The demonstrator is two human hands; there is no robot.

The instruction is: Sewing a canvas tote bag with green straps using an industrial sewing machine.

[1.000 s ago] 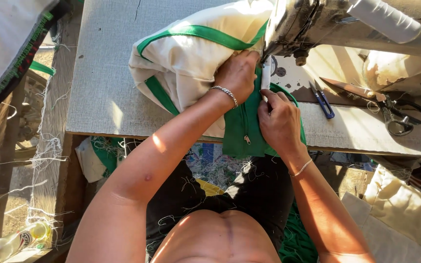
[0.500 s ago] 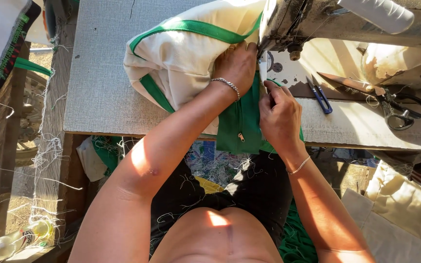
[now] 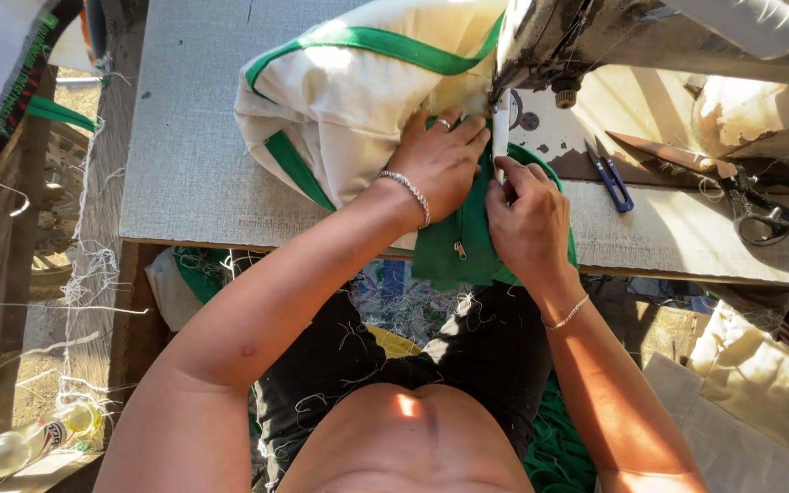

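left hand: laid flat, fingers spread, palm down on the fabric; pressing, not pinching. a ring shows on one finger, a silver bracelet at the wrist.
right hand: fingers drawn together, pinching the green fabric piece close to the needle area; a thin bracelet at the wrist.
green fabric piece: lies between the two hands at the front edge of the table, its lower part hanging over the edge; a small zipper pull shows on it.
cream bag: bunched on the table to the left of the machine, edged with green trim; the left hand rests on its lower right part.
sewing machine: at the top right, its head just above both hands; the needle itself is too small to make out.
table: grey woven-textured top, partly sunlit.
small blue snips: on the machine bed, right of the right hand, apart from it.
large scissors: further right, well apart from the hands.
clear bottle: on the ground at lower left.
loose threads: scattered on the person's dark shorts and along the left side of the table.
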